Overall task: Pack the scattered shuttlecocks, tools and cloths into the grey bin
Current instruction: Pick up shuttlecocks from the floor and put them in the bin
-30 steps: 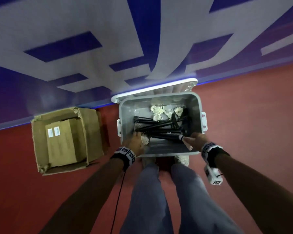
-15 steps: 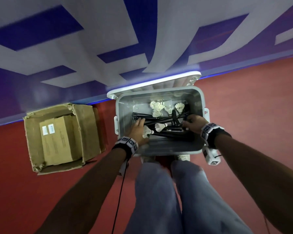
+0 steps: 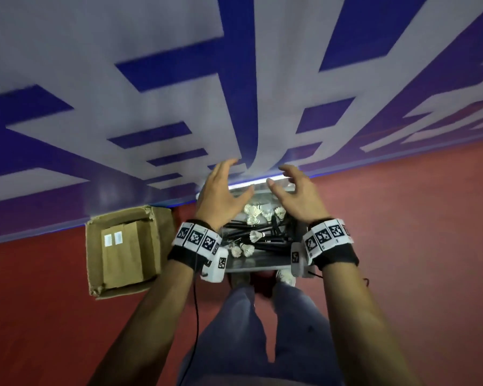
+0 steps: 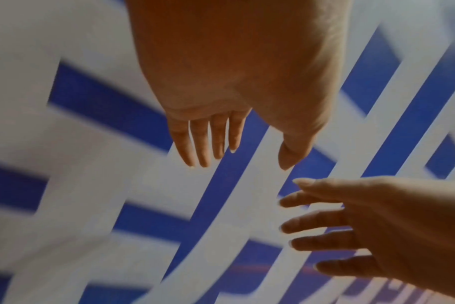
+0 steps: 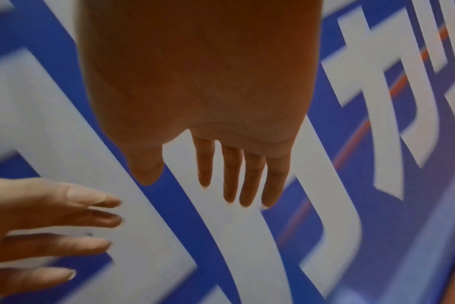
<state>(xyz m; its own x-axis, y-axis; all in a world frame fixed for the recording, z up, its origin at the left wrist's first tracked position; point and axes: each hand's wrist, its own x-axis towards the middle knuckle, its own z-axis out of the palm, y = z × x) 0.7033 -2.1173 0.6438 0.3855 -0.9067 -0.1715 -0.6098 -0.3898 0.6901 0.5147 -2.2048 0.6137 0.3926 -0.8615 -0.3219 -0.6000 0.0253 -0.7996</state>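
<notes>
The grey bin (image 3: 258, 263) stands on the red floor at my feet, against the banner wall. Inside lie several white shuttlecocks (image 3: 253, 214) and black tools (image 3: 265, 237). Its lid (image 3: 258, 185) stands up at the back edge. My left hand (image 3: 223, 195) and right hand (image 3: 293, 195) are raised over the far part of the bin, near the lid, fingers spread and holding nothing. In the left wrist view the left hand (image 4: 234, 144) shows extended fingers, the right hand (image 4: 351, 226) beside it. The right wrist view shows the right hand (image 5: 216, 174) empty too. No cloths are visible.
An open cardboard box (image 3: 123, 252) holding a smaller carton sits on the floor left of the bin. A blue and white banner wall (image 3: 234, 93) rises right behind the bin. My legs (image 3: 262, 330) stand at the bin's near side. Red floor (image 3: 416, 232) extends to the right.
Both hands have come up out of the bin's inside and moved to its far edge by the lid, empty. The shuttlecocks they were among stay in the bin. The head has tilted up.
</notes>
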